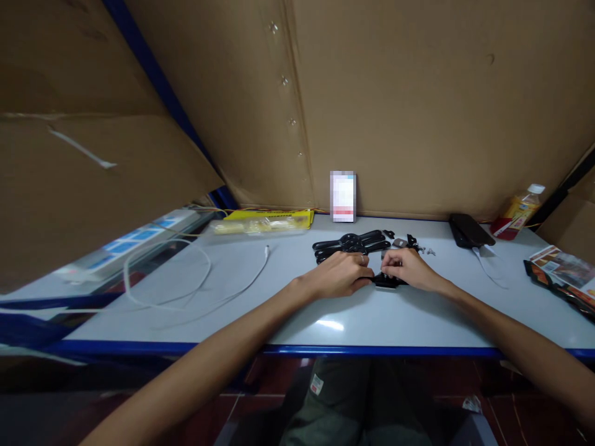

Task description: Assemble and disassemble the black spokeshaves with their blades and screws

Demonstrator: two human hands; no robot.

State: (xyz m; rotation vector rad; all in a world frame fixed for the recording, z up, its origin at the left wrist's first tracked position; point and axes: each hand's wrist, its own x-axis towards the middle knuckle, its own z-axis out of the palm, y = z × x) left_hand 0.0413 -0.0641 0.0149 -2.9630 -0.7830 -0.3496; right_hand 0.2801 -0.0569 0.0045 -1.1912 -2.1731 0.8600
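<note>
My left hand [343, 274], with a ring on one finger, presses its curled fingers and thumb on the left end of a small black part [385, 283] lying on the table. My right hand [411, 270] is closed in a pinch just above that part; whatever is between its fingertips is too small to make out. Behind my left hand lie several long black plastic arms [351, 243], overlapping. Beyond my right hand are small black pieces [388, 234], a grey metal piece [400, 243] and silver screws [431, 251].
A phone [343, 197] leans on the cardboard wall [418, 111]. Left are a yellow package [264, 224], a white cable [246, 285] and a power strip [132, 244]. A dark case [470, 231], a drink bottle [518, 210] and a snack packet [562, 288] lie right on the table [288, 328].
</note>
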